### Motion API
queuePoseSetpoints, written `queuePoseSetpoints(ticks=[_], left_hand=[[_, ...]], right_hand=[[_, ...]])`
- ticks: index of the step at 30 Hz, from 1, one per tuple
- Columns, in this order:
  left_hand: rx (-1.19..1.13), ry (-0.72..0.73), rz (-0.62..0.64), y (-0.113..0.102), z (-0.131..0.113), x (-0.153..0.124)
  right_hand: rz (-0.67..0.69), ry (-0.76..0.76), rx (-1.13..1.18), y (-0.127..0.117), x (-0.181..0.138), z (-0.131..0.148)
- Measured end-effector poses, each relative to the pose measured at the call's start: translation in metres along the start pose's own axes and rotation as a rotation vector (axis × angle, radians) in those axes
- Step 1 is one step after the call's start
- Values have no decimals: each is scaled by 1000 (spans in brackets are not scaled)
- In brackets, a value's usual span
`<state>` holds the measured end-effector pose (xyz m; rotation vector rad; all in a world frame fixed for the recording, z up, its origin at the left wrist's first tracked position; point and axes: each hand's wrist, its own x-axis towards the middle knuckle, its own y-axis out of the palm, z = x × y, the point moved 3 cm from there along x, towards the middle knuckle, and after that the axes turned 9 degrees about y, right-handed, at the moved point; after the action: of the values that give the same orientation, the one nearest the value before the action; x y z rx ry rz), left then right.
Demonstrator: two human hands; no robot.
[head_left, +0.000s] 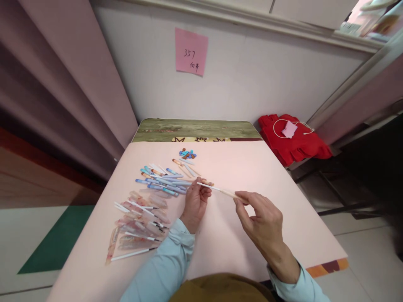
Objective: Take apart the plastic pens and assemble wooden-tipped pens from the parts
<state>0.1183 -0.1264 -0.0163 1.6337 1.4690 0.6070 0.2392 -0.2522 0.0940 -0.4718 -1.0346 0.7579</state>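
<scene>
My left hand (197, 202) is closed around a short cream and brown pen barrel (208, 183), whose end sticks out past the fingers. Between thumb and fingertips, my right hand (262, 216) pinches a slim cream tapered pen part (229, 193). A thin white refill (208, 186) runs from that part to the left fingertips; whether the left fingers grip it I cannot tell. Left of my left hand lies a pile of blue, turquoise and brown pen pieces (163, 183). Several white refills (134, 254) lie nearer, among crumpled clear wrappers (138, 222).
Small blue and brown caps (188, 154) are heaped toward the table's (283, 235) far side, with loose tapered parts (190, 170) nearby. A pink note (191, 52) is stuck to the wall. Red cloth (292, 140) with a white cord lies beyond the right edge.
</scene>
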Motion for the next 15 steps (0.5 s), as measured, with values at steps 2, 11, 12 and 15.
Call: queuePoseSetpoints(ticks=[2,11,12,15], left_hand=[[20,15,1,1,-1,-1],[281,128,-44,-1,-3,-2],[291,132,-46,-1,-2,-2],[311,138,-51,-2,-1,-1]], right_hand=[[10,28,14,4,-2,-2],[320,474,340,49,-25,-41],[320,485,327,53,-28,-46],[264,373,165,55,-29,-57]])
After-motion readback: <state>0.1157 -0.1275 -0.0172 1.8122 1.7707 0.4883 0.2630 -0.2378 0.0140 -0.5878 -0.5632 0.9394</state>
